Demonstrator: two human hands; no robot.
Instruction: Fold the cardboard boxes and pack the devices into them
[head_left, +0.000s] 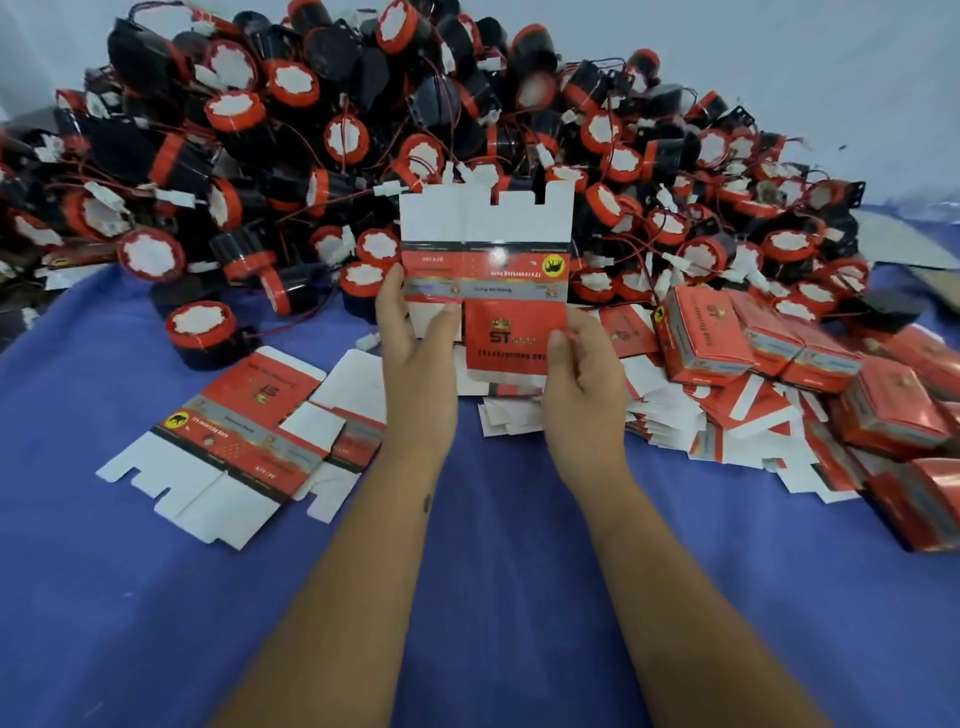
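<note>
we've got 1 flat box blank up over the blue table | left hand + right hand pinching its side edges | risk: glossy card prob slips or creases crooked bc grip's so light | devices pile right behind

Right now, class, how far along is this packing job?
Done: several closed boxes sit stacked at right. In hand: the left hand and right hand hold one flat box blank upright, unfolded. Left: a big heap of devices and more flat blanks on the blue cloth.

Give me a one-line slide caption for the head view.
Both hands, left hand and right hand, hold a flat box blank upright before the device pile.
</note>
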